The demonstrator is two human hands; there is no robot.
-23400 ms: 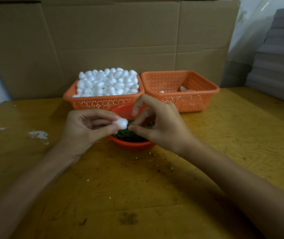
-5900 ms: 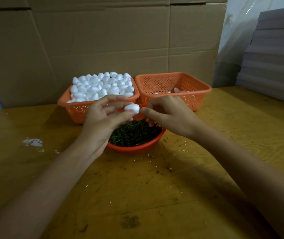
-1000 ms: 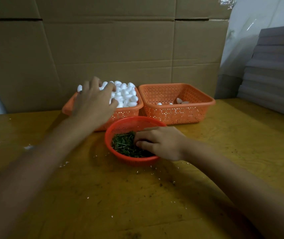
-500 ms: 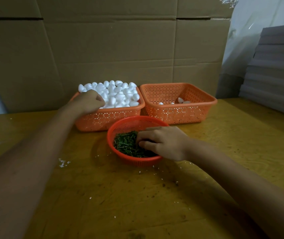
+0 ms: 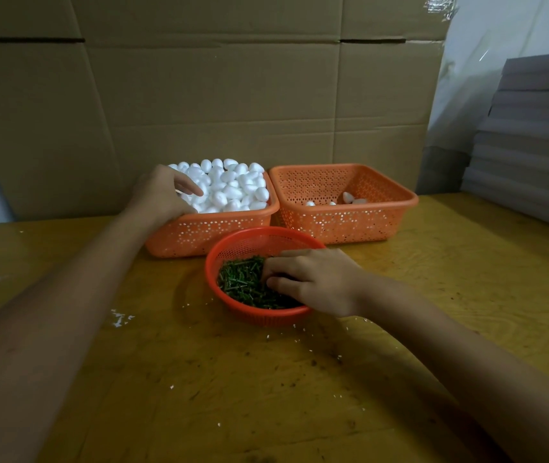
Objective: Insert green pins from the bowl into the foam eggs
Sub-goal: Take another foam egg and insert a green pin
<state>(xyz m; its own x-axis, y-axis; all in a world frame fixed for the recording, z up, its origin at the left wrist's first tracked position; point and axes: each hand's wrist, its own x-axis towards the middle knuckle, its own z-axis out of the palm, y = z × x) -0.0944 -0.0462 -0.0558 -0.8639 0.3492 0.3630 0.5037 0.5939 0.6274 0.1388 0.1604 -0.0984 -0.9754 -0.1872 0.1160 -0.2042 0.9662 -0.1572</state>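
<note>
Both hands are reaching at once, one among the foam eggs and one in the bowl of pins.

The left hand (image 5: 163, 192) is lying on the foam eggs (image 5: 233, 186) heaped in the left basket (image 5: 206, 232), at eleven o'clock from the bowl (image 5: 233, 242); its fingers are curling into the pile, and whether they are grasping an egg cannot be told; the right hand (image 5: 313, 279) is dipping from four o'clock into the green pins (image 5: 239, 283), fingertips buried, so its grip cannot be told either; the right basket (image 5: 349, 223), at one o'clock, is holding a few eggs (image 5: 348, 197); everything is sitting on the wooden table (image 5: 266, 379).
</note>
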